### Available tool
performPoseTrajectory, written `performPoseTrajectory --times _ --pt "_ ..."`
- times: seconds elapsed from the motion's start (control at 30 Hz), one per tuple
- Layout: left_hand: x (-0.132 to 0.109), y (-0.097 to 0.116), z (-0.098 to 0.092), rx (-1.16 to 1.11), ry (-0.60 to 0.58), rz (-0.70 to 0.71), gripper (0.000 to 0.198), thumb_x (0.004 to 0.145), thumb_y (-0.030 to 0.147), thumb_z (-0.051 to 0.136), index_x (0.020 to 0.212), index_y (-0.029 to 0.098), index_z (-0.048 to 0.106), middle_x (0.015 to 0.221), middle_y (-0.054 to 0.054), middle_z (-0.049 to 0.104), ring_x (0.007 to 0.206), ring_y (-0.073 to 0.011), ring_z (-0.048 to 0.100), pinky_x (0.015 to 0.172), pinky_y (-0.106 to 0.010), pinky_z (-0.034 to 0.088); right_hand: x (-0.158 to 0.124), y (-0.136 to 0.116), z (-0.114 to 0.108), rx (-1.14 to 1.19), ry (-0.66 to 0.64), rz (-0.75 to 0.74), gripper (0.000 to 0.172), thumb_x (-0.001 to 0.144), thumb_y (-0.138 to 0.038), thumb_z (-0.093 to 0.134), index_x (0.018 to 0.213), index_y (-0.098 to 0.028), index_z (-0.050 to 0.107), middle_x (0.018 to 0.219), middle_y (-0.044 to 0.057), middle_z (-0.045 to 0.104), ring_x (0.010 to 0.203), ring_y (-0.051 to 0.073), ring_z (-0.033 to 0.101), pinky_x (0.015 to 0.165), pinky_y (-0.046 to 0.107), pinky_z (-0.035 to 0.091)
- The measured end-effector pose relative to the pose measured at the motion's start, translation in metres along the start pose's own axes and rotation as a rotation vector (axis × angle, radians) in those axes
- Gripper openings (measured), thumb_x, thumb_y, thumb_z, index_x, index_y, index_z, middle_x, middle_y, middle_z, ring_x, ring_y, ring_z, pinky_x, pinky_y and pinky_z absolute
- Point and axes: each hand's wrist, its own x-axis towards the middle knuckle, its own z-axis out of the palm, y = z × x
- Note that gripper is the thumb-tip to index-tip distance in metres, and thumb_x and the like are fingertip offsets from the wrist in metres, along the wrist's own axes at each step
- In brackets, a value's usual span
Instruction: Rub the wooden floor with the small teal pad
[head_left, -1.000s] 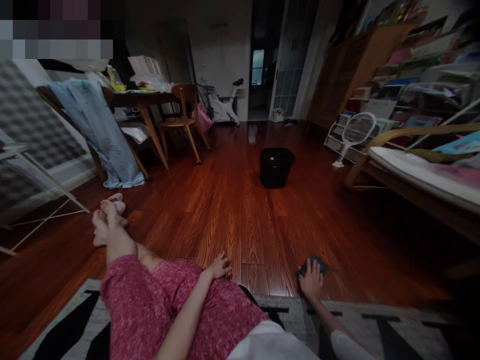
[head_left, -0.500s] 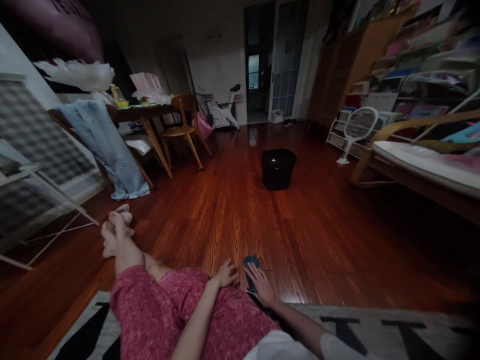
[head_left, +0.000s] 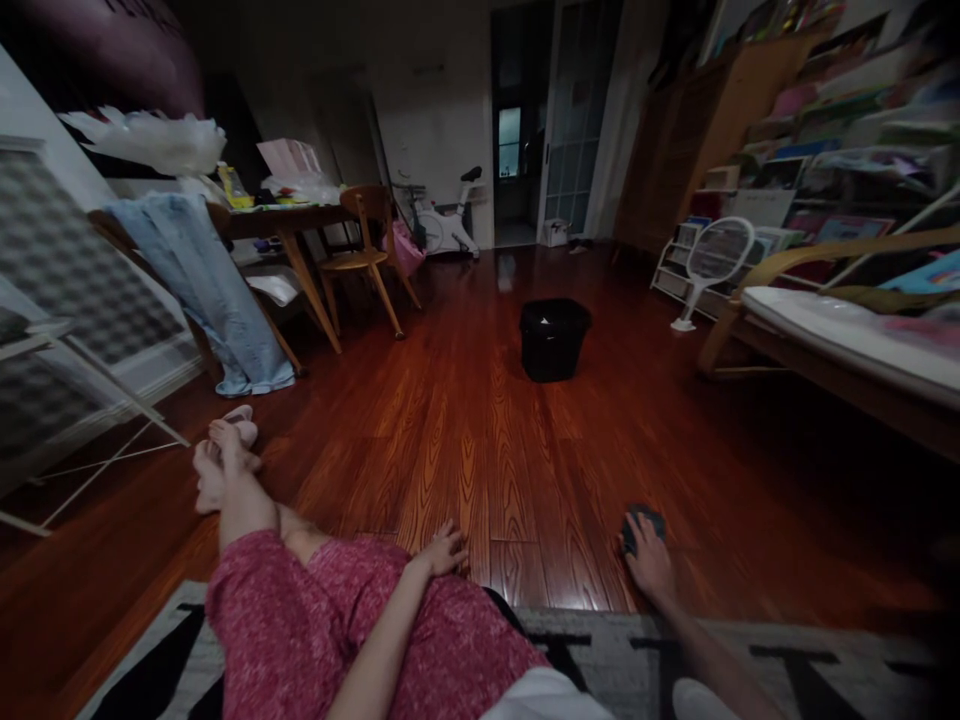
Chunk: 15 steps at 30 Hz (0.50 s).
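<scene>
My right hand (head_left: 649, 556) presses on a small dark teal pad (head_left: 654, 522) lying on the wooden floor (head_left: 480, 460). Its fingers curve over the pad, which looks like a folded cloth, though its exact kind is too dim to tell. My left hand (head_left: 445, 550) rests at the edge of my thigh, in pink trousers (head_left: 300, 630), fingers apart and holding nothing. Both palms are hidden from view.
A black bin (head_left: 555, 340) stands on the floor ahead. To the left are pink slippers (head_left: 241, 425), jeans (head_left: 202, 290) over a chair and a table. A wooden-armed seat (head_left: 847, 330) and a white racket-shaped item (head_left: 718, 255) stand right. Below me lies a patterned rug (head_left: 622, 650).
My right hand has slid the dark teal pad across the floor to the right, away from my legs. My left hand stays on my thigh. The view has shifted slightly.
</scene>
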Motion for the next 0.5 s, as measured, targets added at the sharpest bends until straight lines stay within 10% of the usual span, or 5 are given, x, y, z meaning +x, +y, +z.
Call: performPoseTrajectory --times 0.23,0.5 --pt "0.004 -0.002 0.003 0.032 -0.027 0.001 0.08 0.089 0.06 0.05 0.155 0.017 0.036 0.168 -0.012 0.014 0.154 -0.0303 0.016 0.125 -0.04 0.017 0.01 0.002 -0.004 0.011 0.311 0.465 0.071 0.09 -0.036 0.034 0.154 -0.005 0.032 0.159 0.027 0.032 0.152 0.038 0.021 0.113 0.063 0.029" --pt "0.018 -0.002 0.012 0.041 -0.069 0.025 0.085 0.085 0.064 0.055 0.157 0.024 0.031 0.168 -0.009 0.017 0.154 -0.0324 0.012 0.125 -0.044 0.016 -0.01 -0.085 0.038 -0.005 0.093 0.033 0.074 0.084 -0.028 0.039 0.155 -0.01 0.032 0.163 0.018 0.031 0.153 0.031 0.021 0.118 0.053 0.027"
